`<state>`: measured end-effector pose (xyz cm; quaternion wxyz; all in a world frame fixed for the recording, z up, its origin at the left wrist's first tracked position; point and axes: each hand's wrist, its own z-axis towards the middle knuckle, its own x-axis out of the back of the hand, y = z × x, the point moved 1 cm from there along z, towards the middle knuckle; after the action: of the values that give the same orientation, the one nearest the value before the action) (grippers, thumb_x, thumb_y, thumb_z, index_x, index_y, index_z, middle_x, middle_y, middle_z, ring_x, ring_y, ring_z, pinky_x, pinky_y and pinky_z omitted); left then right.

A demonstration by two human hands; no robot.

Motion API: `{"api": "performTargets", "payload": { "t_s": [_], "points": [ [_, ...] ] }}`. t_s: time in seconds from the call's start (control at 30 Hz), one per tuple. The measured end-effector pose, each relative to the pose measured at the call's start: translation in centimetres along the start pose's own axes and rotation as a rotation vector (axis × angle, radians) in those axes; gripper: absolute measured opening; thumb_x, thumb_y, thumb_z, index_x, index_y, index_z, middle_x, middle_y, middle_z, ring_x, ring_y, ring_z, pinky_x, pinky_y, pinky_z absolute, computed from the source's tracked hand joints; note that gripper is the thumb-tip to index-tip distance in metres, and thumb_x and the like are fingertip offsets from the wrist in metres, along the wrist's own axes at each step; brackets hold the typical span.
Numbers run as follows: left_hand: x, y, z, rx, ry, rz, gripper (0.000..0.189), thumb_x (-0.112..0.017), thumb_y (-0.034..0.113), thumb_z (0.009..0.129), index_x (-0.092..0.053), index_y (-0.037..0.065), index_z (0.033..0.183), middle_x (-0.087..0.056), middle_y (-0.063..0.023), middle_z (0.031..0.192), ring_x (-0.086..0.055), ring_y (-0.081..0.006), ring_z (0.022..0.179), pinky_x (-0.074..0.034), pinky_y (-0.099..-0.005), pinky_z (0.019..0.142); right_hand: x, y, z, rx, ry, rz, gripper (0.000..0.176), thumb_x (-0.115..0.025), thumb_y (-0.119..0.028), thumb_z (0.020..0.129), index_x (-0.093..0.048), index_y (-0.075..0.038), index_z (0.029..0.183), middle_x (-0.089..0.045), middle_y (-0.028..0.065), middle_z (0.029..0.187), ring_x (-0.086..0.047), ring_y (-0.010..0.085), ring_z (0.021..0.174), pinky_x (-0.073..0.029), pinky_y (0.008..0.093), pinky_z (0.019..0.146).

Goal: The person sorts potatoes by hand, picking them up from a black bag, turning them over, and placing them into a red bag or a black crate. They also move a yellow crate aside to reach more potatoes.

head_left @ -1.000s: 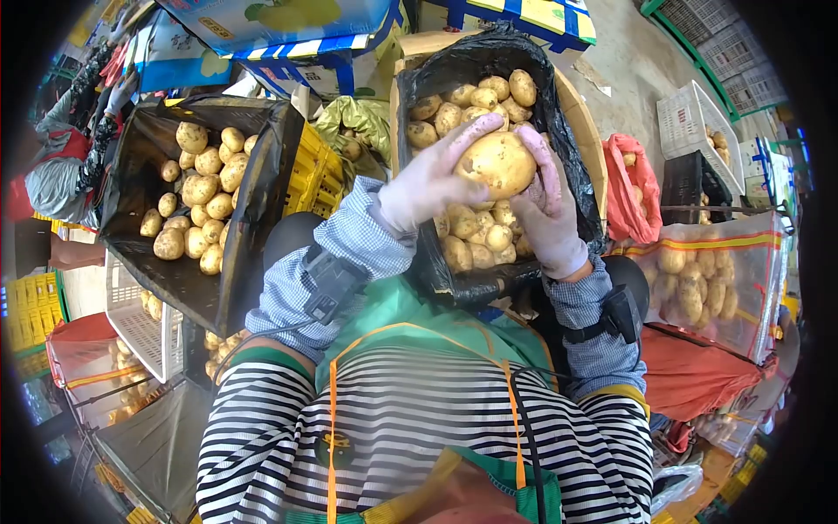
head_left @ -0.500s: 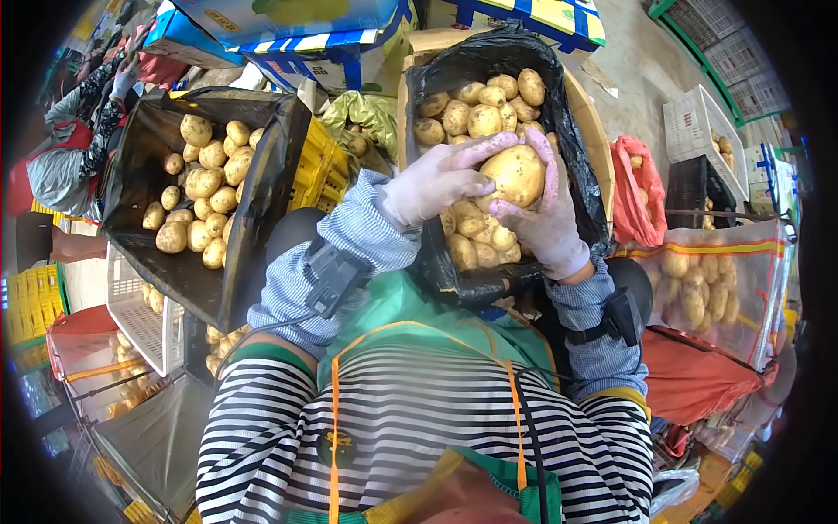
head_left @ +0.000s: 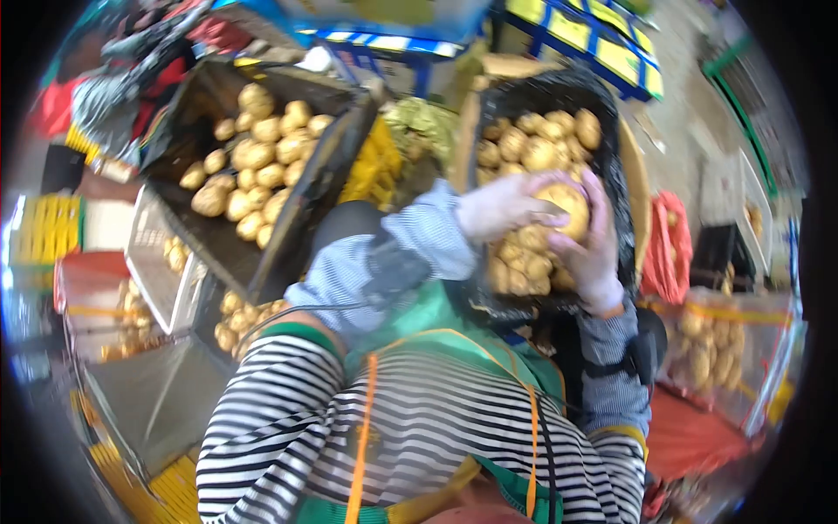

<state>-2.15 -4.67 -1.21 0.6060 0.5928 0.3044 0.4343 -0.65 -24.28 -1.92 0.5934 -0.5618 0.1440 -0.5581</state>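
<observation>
Both gloved hands hold one large potato point(head_left: 567, 208) above a box lined with black plastic point(head_left: 630, 188), which is filled with potatoes point(head_left: 524, 266). My left hand point(head_left: 506, 207) grips the potato from its left side, fingers over the top. On the right side, my right hand point(head_left: 595, 253) wraps it with thumb and fingers. The view is somewhat blurred by motion. To the left stands a tilted dark-lined crate point(head_left: 214, 229) with many potatoes point(head_left: 253, 155) inside.
A yellow crate point(head_left: 374, 166) and a greenish sack point(head_left: 421, 127) sit between the two containers. Blue and yellow cartons point(head_left: 585, 44) are behind. Red bag point(head_left: 667, 249) and mesh bag of potatoes point(head_left: 711, 349) lie right. Another person point(head_left: 109, 109) is upper left.
The whole view has shifted, so the crates, boxes and hands appear further right. Both hands still hold the large potato, which sits slightly lower in the picture.
</observation>
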Motion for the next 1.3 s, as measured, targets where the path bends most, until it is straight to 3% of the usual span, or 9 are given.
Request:
{"api": "performTargets", "payload": {
  "t_s": [0.07,0.1,0.17,0.3,0.43,0.67,0.8,1.0,1.3],
  "points": [
    [1.1,-5.1,-0.6,-0.746,0.169,0.545,0.056,-0.068,0.036,0.087,-0.048,0.010,0.133,-0.059,-0.0149,0.128,-0.059,-0.0336,0.117,-0.049,-0.0439,0.098,0.1,0.6,-0.2,-0.200,-0.014,0.485,0.080,-0.075,-0.014,0.081,-0.034,0.004,0.147,-0.049,0.0155,0.140,-0.047,0.0261,0.131,-0.037,0.0376,0.111],
    [2.1,-3.3,-1.4,-0.735,0.193,0.582,0.056,-0.068,0.036,0.087,-0.048,0.010,0.133,-0.059,-0.0149,0.128,-0.059,-0.0336,0.117,-0.049,-0.0439,0.098,0.1,-0.3,0.0,-0.149,0.030,0.535,0.071,-0.070,-0.025,0.090,-0.037,0.005,0.145,-0.050,0.0170,0.138,-0.051,0.0249,0.126,-0.043,0.0349,0.105],
    [3.3,2.0,-1.9,0.008,0.141,-1.115,0.058,-0.069,0.033,0.085,-0.047,0.016,0.135,-0.059,-0.0123,0.126,-0.061,-0.0326,0.114,-0.056,-0.0492,0.089,0.8,0.9,0.1,-0.240,0.100,0.488,0.061,-0.064,-0.028,0.097,-0.041,0.004,0.143,-0.055,0.0165,0.132,-0.058,0.0204,0.114,-0.050,0.0284,0.088],
    [13.5,4.6,-7.4,-0.329,0.808,-1.091,0.052,-0.062,0.038,0.084,-0.053,0.008,0.126,-0.065,-0.0148,0.115,-0.067,-0.0322,0.100,-0.061,-0.0509,0.075,1.2,1.0,-0.4,-0.368,0.168,0.498,0.050,-0.060,-0.020,0.099,-0.045,0.003,0.140,-0.057,0.0135,0.128,-0.060,0.0175,0.108,-0.051,0.0276,0.083],
    [25.7,-1.9,-17.0,-0.169,1.341,-1.085,0.050,-0.062,0.039,0.086,-0.056,0.008,0.125,-0.061,-0.0155,0.126,-0.059,-0.0424,0.114,-0.050,-0.0593,0.093,0.5,0.4,-1.0,-0.432,0.060,0.477,0.045,-0.055,-0.007,0.097,-0.046,0.003,0.140,-0.057,0.0113,0.125,-0.060,0.0162,0.106,-0.051,0.0264,0.084],
    [32.9,-6.5,-24.9,-0.111,1.990,-1.173,0.053,-0.061,0.042,0.091,-0.051,0.006,0.129,-0.059,-0.0169,0.123,-0.059,-0.0352,0.113,-0.050,-0.0550,0.098,0.9,1.1,-0.8,-0.471,0.020,0.575,0.050,-0.059,-0.007,0.095,-0.043,0.004,0.141,-0.055,0.0113,0.125,-0.059,0.0153,0.108,-0.049,0.0257,0.086],
    [28.9,-4.5,-16.5,-0.079,1.435,-0.888,0.064,-0.054,0.038,0.097,-0.037,-0.014,0.129,-0.046,-0.0282,0.136,-0.052,-0.0423,0.123,-0.046,-0.0512,0.106,0.7,1.3,-0.6,-0.525,0.035,0.563,0.050,-0.063,-0.011,0.094,-0.046,0.004,0.139,-0.057,0.0120,0.126,-0.059,0.0157,0.109,-0.048,0.0260,0.089],
    [8.5,0.3,-1.1,-0.151,0.824,-1.059,0.031,-0.058,0.024,0.097,-0.055,-0.002,0.114,-0.059,-0.0254,0.123,-0.060,-0.0371,0.114,-0.055,-0.0476,0.094,-0.7,5.9,-0.9,-0.637,-0.099,0.489,0.042,-0.067,-0.008,0.089,-0.056,0.005,0.128,-0.061,0.0109,0.120,-0.062,0.0123,0.087,-0.049,0.0228,0.080],
    [6.5,-3.2,0.3,0.052,0.883,-1.007,0.032,-0.057,0.024,0.097,-0.047,0.001,0.116,-0.055,-0.0242,0.120,-0.062,-0.0387,0.104,-0.054,-0.0470,0.090,-7.4,11.8,-2.2,-0.431,-0.674,-0.222,0.072,-0.070,-0.017,0.080,-0.041,-0.003,0.145,-0.053,0.0246,0.135,-0.056,0.0366,0.120,-0.046,0.0387,0.101]
  ]
}}
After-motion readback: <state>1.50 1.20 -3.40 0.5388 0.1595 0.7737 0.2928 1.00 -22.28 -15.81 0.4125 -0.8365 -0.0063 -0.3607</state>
